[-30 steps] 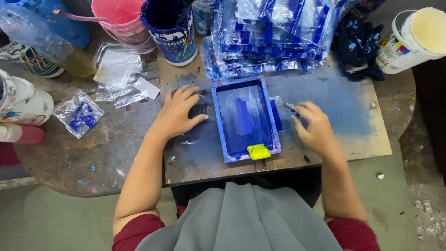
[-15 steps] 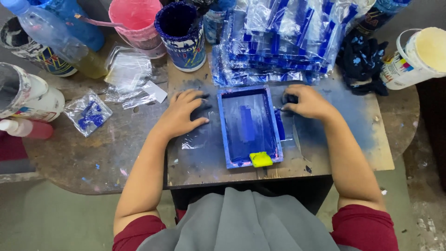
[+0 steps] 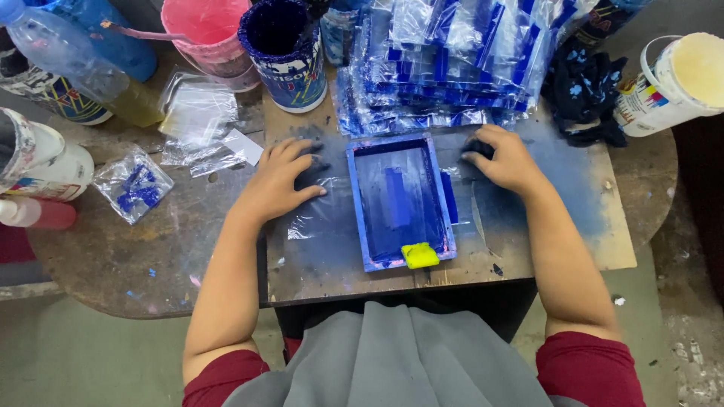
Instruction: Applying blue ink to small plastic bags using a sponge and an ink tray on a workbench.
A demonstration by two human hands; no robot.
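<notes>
Blue-stained rectangular printing frame [image 3: 400, 200] lies flat at the centre of the ink-smeared wooden board [image 3: 581, 218], with 1 clear plastic bag [image 3: 313, 215] under its left edge. The stack of blue-printed clear plastic bags [image 3: 452, 64] sits just behind the frame. The left hand [image 3: 275, 185] rests flat and open on the bag beside the frame, gripping nothing. The right hand [image 3: 505, 160] curls over a small dark object right of the frame; what it grips cannot be told. The yellow clip [image 3: 419, 255] sits on the frame's near edge.
</notes>
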